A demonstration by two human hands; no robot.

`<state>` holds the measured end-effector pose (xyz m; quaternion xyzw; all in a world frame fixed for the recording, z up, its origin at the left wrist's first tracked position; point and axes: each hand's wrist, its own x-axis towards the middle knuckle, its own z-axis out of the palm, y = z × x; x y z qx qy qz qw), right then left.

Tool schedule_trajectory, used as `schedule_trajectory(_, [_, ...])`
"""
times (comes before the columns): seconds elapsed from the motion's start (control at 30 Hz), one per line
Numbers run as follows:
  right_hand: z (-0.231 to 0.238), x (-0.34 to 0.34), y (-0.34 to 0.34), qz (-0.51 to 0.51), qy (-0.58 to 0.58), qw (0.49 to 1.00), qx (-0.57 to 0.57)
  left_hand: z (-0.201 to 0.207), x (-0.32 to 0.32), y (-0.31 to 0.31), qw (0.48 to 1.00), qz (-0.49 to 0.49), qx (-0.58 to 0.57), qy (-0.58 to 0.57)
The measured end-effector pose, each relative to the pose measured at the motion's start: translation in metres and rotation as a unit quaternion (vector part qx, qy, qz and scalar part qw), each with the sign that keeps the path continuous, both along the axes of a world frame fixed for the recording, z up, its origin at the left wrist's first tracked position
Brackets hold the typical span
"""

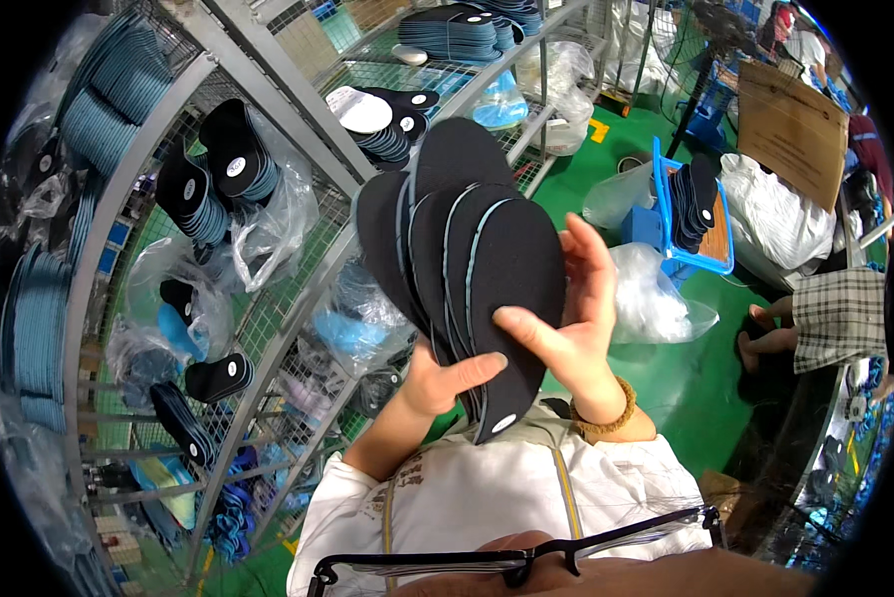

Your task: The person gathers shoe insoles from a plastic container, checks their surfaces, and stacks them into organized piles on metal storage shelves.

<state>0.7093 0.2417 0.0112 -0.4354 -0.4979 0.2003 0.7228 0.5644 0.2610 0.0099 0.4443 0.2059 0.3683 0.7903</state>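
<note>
A fanned bunch of black shoe insoles (516,254) with light blue edges is held up in front of my chest. My left hand (442,378) grips the bunch near its narrow heel end, thumb across the top insole and the other fingers hidden beneath. On the right side, my right hand (576,323) has its thumb pressed on the top insole, with its fingers raised along the edge. A small white oval label shows at the heel end. The toe ends spread apart toward the upper left.
To the left, a wire-mesh metal rack (302,298) carries stacks of insoles (233,164) and clear plastic bags (273,224). A blue crate (725,264) with more insoles stands at right on the green floor (681,388). Beyond are a cardboard sheet (790,129), white sacks (775,214) and other people.
</note>
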Motion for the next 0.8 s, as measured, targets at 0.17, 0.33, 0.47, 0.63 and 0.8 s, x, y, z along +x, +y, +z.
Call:
schedule_trajectory(0.17, [-0.005, 0.007, 0.001, -0.031, -0.005, 0.999, 0.004, -0.003, 0.008, 0.007, 0.994, -0.059, -0.062, -0.064])
schedule_trajectory(0.33, [-0.012, 0.005, 0.002, -0.032, 0.049, 0.995, 0.075, -0.005, 0.009, 0.007, 0.995, -0.054, -0.045, -0.067])
schedule_trajectory(0.47, [-0.005, -0.002, -0.001, 0.015, 0.092, 0.993, 0.068, -0.001, 0.005, 0.004, 0.998, -0.038, -0.015, -0.043])
schedule_trajectory(0.63, [-0.005, -0.009, -0.004, 0.031, 0.111, 0.991, 0.074, 0.002, -0.002, -0.002, 0.999, -0.024, 0.008, -0.027])
schedule_trajectory(0.8, [-0.008, -0.016, -0.004, 0.051, 0.127, 0.988, 0.073, 0.006, -0.010, -0.010, 0.995, 0.034, 0.088, 0.030])
